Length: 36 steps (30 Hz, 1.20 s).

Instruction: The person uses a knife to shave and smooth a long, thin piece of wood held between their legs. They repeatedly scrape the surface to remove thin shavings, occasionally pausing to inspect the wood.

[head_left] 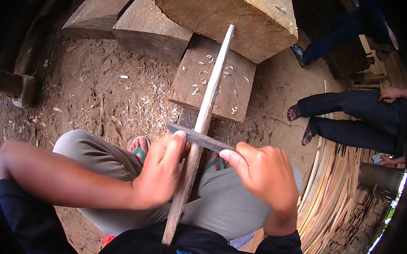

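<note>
A long wooden stick [207, 97] runs from my lap up to a big timber block. Its far part is pale and shaved, its near part darker. Across it lies a knife [198, 137] with a dark blade, the tip pointing left. My right hand [266, 171] is closed at the knife's right end, its handle hidden in the fist. At the tip end, my left hand [163, 166] is closed, the thumb pressed on the blade; its other fingers are partly hidden beside the stick.
Large timber blocks [231, 20] stand ahead; curled shavings lie on a lower block [182, 83] and the dirt floor. At right sits a person in dark trousers [349, 106], beside stacked wooden strips [330, 178]. Another person's leg [330, 39] shows at upper right.
</note>
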Available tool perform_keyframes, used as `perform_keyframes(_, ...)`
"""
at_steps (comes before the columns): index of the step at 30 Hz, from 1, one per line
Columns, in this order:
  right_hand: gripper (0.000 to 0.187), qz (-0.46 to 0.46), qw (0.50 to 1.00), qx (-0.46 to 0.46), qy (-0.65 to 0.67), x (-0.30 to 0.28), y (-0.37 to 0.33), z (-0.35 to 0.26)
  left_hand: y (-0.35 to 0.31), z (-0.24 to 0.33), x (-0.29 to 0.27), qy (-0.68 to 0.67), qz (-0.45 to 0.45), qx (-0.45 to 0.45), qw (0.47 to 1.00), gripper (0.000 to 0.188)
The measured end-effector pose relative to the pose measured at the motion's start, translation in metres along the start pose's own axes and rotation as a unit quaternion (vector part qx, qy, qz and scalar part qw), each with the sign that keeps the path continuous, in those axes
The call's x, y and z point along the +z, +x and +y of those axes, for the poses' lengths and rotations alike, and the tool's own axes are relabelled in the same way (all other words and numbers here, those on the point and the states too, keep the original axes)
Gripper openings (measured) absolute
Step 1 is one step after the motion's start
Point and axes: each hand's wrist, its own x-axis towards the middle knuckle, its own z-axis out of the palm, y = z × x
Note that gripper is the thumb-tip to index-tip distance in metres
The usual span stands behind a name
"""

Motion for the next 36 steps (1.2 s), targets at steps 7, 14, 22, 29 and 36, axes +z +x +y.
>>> perform_keyframes(7, 0.048, 0.009, 1.0, 0.002, -0.011, 0.0, 0.003, -0.001, -0.01, -0.001, 0.0, 0.019, -0.006, 0.009, 1.0, 0.03)
perform_keyframes(14, 0.046, -0.002, 1.0, 0.025, 0.015, -0.002, 0.0, -0.004, -0.004, 0.002, 0.006, -0.006, -0.003, 0.007, 1.0, 0.036)
perform_keyframes(22, 0.044, 0.021, 0.999, 0.03, -0.005, 0.002, 0.004, -0.005, 0.002, 0.007, 0.008, -0.029, 0.004, -0.007, 1.0, 0.035)
perform_keyframes(29, 0.045, 0.037, 0.998, 0.047, 0.01, 0.0, 0.011, -0.004, 0.021, 0.011, 0.009, 0.012, -0.011, 0.059, 0.998, 0.035)
perform_keyframes(36, 0.048, 0.019, 0.998, 0.043, 0.034, 0.002, 0.012, -0.003, 0.023, 0.013, 0.005, -0.003, -0.035, 0.039, 0.999, 0.038)
